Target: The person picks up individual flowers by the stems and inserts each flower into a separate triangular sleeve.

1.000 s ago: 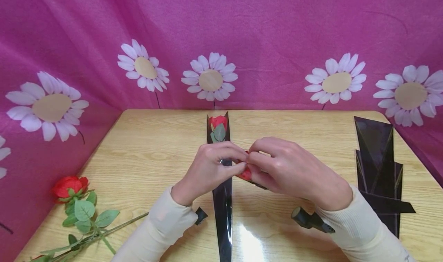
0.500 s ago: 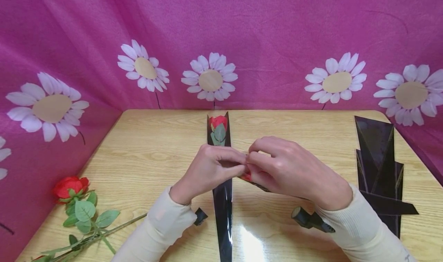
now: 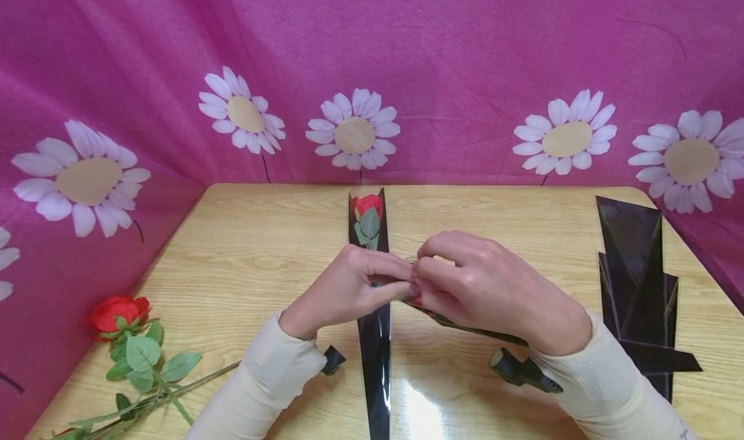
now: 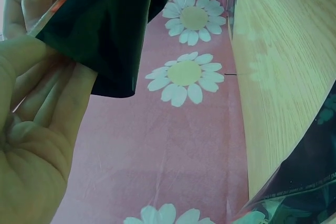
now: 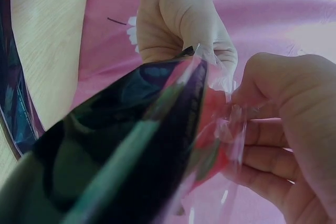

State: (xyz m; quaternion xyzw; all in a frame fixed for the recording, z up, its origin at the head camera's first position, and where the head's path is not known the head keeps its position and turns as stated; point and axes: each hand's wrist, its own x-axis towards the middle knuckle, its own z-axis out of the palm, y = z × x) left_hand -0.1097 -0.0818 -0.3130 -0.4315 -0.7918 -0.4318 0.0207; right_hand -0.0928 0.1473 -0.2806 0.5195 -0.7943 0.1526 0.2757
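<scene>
Lying beneath the left hand [image 3: 343,288]: wrapped rose [image 3: 374,362].

From where I stand, a creased magenta fabric backdrop [image 3: 453,52] printed with large, tan-centred white daisies [image 3: 354,135] surrounds a pale wood-grain table [image 3: 279,220] reflecting bright white light [image 3: 421,408].

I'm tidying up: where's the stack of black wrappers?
In the head view, the wrapper stack lies at right on the table, past the right hand.
</scene>
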